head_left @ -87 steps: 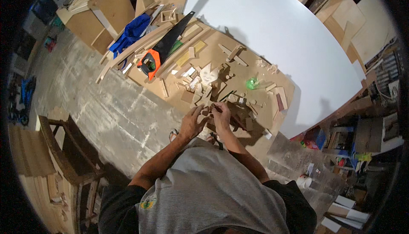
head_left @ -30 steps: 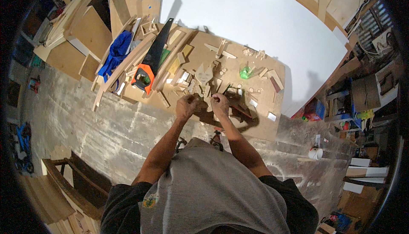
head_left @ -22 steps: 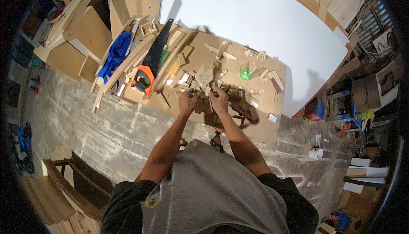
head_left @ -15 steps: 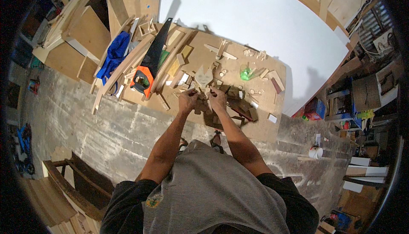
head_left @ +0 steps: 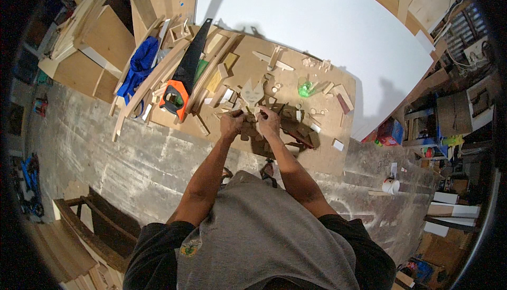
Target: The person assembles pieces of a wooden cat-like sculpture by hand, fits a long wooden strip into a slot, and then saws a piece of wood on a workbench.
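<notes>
My left hand (head_left: pixel 231 124) and my right hand (head_left: pixel 269 121) face each other above the near part of a brown board (head_left: pixel 330 160). Fingers and thumb are drawn together in a pinch on each hand. Whatever lies between the fingertips is too small and shadowed to make out. Just beyond them is a pale flat cutout (head_left: pixel 252 95) with two pointed tips at its far end. Several small wooden pieces are scattered around the hands, and dark shadows cover the board below them.
Left of the hands, a handsaw (head_left: pixel 177 97) with an orange and black handle lies across long wooden strips (head_left: pixel 138 99), beside a blue cloth (head_left: pixel 140 65). A green transparent object (head_left: pixel 304 89) stands to the right. Behind is a large white panel (head_left: pixel 311 20); a white bucket (head_left: pixel 391 186) sits on the floor.
Both hands stay almost in place, with only slight shifts of the fingers. The view has moved a little; nothing is visibly picked up or put down.
</notes>
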Motion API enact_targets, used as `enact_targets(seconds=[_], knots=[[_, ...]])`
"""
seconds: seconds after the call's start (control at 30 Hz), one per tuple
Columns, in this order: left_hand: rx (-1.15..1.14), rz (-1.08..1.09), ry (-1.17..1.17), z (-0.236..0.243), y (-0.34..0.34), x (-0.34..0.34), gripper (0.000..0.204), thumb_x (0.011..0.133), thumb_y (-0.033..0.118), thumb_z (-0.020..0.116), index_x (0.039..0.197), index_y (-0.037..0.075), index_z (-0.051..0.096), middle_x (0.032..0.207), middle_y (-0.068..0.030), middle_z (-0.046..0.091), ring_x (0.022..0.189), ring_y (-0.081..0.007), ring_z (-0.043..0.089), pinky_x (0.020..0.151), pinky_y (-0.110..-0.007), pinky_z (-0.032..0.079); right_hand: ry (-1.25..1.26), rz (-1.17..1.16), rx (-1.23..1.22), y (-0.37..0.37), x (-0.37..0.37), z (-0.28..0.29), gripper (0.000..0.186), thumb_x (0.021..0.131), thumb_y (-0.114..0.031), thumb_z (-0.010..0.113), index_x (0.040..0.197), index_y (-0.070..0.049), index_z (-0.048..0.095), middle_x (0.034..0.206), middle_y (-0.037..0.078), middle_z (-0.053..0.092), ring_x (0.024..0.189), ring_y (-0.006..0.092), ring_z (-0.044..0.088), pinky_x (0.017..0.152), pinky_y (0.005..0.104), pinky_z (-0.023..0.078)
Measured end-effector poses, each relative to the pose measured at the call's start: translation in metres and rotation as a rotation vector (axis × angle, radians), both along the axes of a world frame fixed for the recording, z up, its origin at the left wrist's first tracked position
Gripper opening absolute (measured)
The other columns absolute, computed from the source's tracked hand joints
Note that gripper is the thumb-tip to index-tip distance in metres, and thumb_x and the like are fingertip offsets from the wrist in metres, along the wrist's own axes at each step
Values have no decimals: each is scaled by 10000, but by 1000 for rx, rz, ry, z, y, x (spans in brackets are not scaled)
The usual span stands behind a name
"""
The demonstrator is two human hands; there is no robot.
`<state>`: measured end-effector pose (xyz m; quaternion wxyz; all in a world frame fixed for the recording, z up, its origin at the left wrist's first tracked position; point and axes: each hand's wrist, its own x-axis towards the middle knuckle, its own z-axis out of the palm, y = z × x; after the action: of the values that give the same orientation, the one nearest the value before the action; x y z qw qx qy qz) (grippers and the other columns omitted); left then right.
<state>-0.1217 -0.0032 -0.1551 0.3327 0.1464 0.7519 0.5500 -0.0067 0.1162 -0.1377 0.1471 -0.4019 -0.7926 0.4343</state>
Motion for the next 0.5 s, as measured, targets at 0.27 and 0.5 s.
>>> enact_targets(seconds=[0.27,0.5], knots=[[-16,-11,-5,-12,-1,-4,363,802,276,704,1062,24,723,852,-122,735,714,-199,701,657,-325,537,1,-13,14,-2,-2,-1,366,872,-164,652,1216,-39,640,1241,204,626,1164,352,589,1013,410,451],[-12,-4,-14,-5,0,-3,362,798,266,717,1065,22,724,856,-108,738,712,-179,694,669,-321,538,11,-28,31,-2,-3,-10,369,878,-167,647,1225,-39,634,1258,201,616,1186,356,574,1024,414,446]])
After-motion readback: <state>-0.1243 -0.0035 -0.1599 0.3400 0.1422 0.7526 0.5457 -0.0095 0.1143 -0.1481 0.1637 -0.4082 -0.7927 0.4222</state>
